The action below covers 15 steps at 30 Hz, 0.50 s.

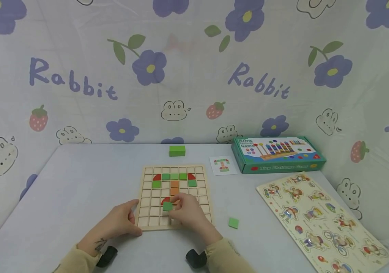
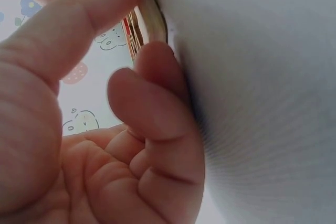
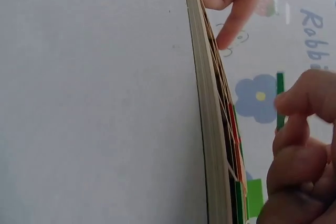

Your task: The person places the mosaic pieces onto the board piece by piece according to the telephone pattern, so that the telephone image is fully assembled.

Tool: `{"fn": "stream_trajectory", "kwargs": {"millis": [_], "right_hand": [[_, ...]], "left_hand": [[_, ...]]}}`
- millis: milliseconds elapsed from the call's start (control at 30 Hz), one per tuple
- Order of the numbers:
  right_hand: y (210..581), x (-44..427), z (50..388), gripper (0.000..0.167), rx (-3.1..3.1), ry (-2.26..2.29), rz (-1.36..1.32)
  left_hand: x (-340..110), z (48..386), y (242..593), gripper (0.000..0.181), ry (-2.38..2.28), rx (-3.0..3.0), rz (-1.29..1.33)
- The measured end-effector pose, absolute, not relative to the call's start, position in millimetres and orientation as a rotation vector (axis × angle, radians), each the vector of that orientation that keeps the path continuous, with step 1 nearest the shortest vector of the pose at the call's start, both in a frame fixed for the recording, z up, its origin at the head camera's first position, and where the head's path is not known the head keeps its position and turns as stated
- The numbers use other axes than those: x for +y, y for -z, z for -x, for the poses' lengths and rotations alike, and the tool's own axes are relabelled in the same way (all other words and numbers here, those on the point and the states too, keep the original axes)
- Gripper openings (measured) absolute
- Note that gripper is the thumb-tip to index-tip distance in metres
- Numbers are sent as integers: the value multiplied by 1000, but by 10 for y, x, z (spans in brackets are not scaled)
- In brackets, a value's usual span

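A wooden grid board (image 1: 160, 228) lies on the white table, with green square tiles (image 1: 174, 176), orange tiles (image 1: 174, 184) and red rounded pieces (image 1: 157, 177) in some cells. My left hand (image 1: 120, 220) holds the board's near left corner, thumb at the front and index finger along the left side. Between thumb and fingertips, my right hand (image 1: 191, 214) pinches a green square tile (image 1: 167, 206) over the lower middle cells. The right wrist view shows this tile (image 3: 280, 85) upright and apart from the board (image 3: 197, 51). Part of the grid is hidden behind my right hand.
Another green tile (image 1: 233, 223) lies right of the board. A pattern card (image 1: 213, 170) and a green game box (image 1: 277, 167) stand at the back right, with a wooden picture puzzle (image 1: 320, 204) in front. Behind the board sits a green block (image 1: 177, 151).
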State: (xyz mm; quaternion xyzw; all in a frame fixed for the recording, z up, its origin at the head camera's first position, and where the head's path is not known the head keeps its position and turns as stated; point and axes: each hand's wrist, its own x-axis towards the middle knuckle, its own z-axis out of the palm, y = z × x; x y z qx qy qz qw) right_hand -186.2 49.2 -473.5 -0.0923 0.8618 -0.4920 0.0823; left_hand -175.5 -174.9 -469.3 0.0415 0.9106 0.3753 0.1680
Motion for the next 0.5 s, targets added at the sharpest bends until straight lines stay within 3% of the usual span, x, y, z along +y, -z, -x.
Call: {"fn": "stream_trajectory", "kwargs": {"millis": [233, 500], "right_hand": [[4705, 384, 1877, 31, 2805, 1098, 247], [4738, 329, 1886, 32, 2842, 1006, 246]], "left_hand": [[-1751, 1763, 4703, 96, -1063, 2591, -116], [-1747, 1765, 4714, 96, -1064, 2602, -120]]}}
